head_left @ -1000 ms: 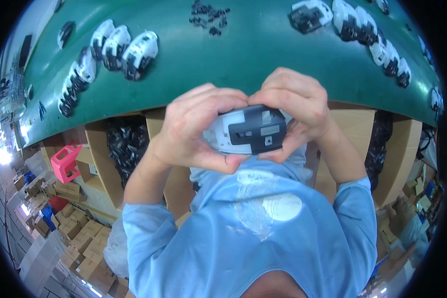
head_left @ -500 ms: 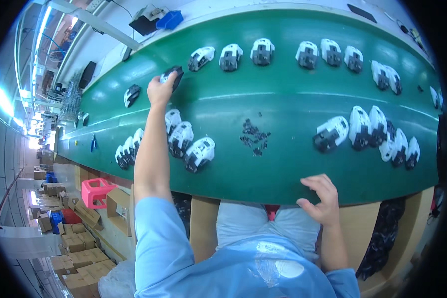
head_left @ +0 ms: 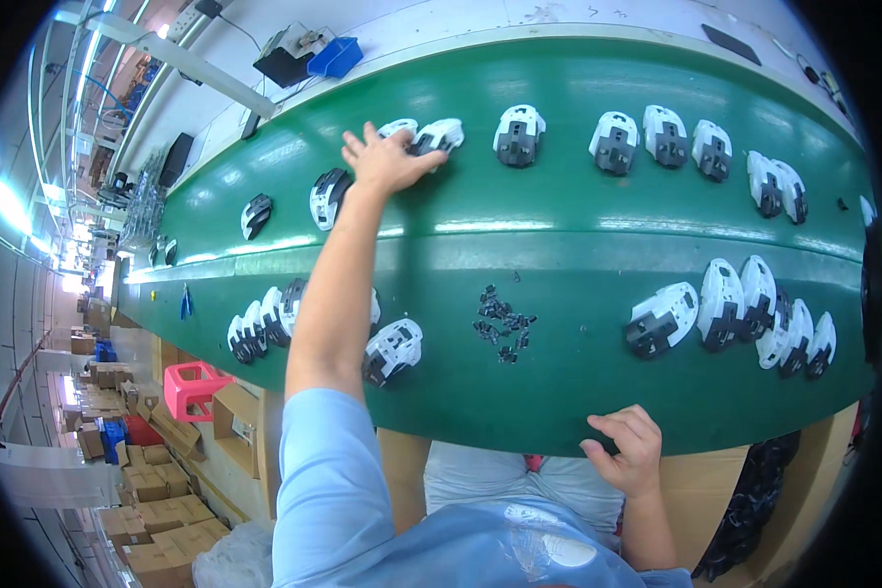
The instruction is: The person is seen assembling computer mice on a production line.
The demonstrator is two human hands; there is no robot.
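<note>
My left hand (head_left: 382, 162) reaches to the far row of the green table (head_left: 519, 402), fingers spread. It is beside two white-and-dark computer mouse shells: one (head_left: 398, 127) is partly behind the fingers, and a tilted one (head_left: 441, 135) is by the thumb. Whether the thumb touches that shell is unclear. Left of my wrist lies another mouse shell (head_left: 329, 196), dark on its right side. Near the table's front edge, my right hand (head_left: 629, 449) has loosely bent fingers, thumb apart, nothing in it. Small black parts (head_left: 503, 321) lie scattered mid-table.
More mouse shells stand along the far row (head_left: 615, 144) and in a near-right group (head_left: 723, 304). Another near-left group (head_left: 255, 328) is partly behind my left forearm. A blue bin (head_left: 335, 57) sits beyond the far edge. A pink stool (head_left: 192, 390) and cardboard boxes (head_left: 162, 480) are left.
My left hand has let go of the mouse shell it held and moved right to the neighbouring shells. One of these now leans and sits further left. The view has tilted up slightly.
</note>
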